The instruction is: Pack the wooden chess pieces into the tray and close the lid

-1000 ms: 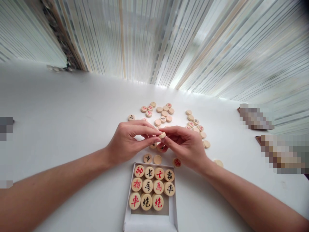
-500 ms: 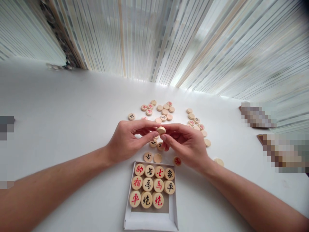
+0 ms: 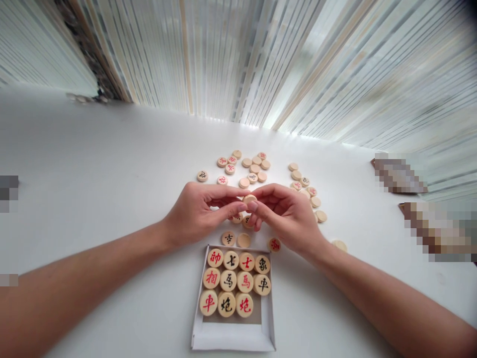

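Fingers (image 3: 231,191) partly hid pinched disc (image 3: 249,200); discs (image 3: 246,222) beneath showed only partly. Objects (image 3: 432,226) near right edge of bench (image 3: 112,154) were blurred.

table (image 3: 93,154), white, below the fingers (image 3: 231,191) | striped curtain (image 3: 160,54), beyond the fingers | dark strip (image 3: 91,60), hanging beyond and left of them | daylight (image 3: 275,118), through the curtain, beyond and slightly right
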Available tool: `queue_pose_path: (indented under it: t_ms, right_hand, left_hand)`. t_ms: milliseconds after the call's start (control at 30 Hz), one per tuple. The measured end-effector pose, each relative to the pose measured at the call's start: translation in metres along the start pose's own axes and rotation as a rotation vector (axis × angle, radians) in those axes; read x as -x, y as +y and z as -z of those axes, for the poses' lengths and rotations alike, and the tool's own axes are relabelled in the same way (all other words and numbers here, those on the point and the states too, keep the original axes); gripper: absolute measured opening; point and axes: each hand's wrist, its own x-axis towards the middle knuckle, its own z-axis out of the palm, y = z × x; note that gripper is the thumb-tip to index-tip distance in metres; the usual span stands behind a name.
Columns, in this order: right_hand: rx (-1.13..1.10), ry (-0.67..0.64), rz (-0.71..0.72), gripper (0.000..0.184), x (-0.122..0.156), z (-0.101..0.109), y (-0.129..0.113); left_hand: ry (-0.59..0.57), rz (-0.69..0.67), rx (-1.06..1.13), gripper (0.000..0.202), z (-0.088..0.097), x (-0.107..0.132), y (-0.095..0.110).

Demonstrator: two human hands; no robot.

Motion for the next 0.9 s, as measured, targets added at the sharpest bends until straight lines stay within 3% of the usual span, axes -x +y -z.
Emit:
queue_pose_path:
  t_ms: [767, 900]
  right_hand:
    - [-0.134, -0.045, -0.054, 0.029, -0.002, 0.0014, 0.0006]
    - [-0.132, -0.05, -0.075, 0.025, -0.0014, 0.0014, 0.0001]
  left_hand:
    - [-0.08, -0.021, 0.077, 0.035, -0.0011, 0.0012, -0.002]
    - [-0.04, 0.011, 0.092, 0.032, -0.0011, 0.0009, -0.0059]
